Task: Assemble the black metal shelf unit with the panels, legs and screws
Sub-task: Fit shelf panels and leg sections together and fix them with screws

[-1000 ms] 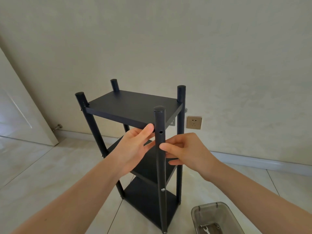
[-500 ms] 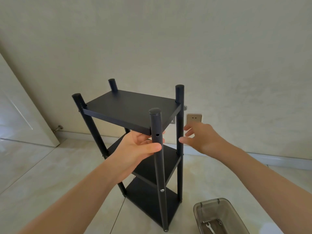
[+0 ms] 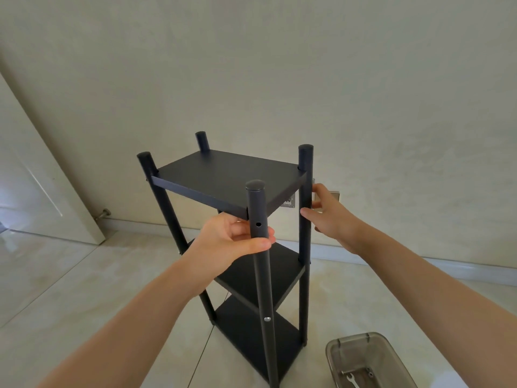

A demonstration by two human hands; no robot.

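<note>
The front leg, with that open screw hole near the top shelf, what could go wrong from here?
The front leg shows an empty screw hole beside the top panel, so that corner may slip or sag if the left hand lets go. The right hand reaching at the rear right leg could push the unit askew.
</note>
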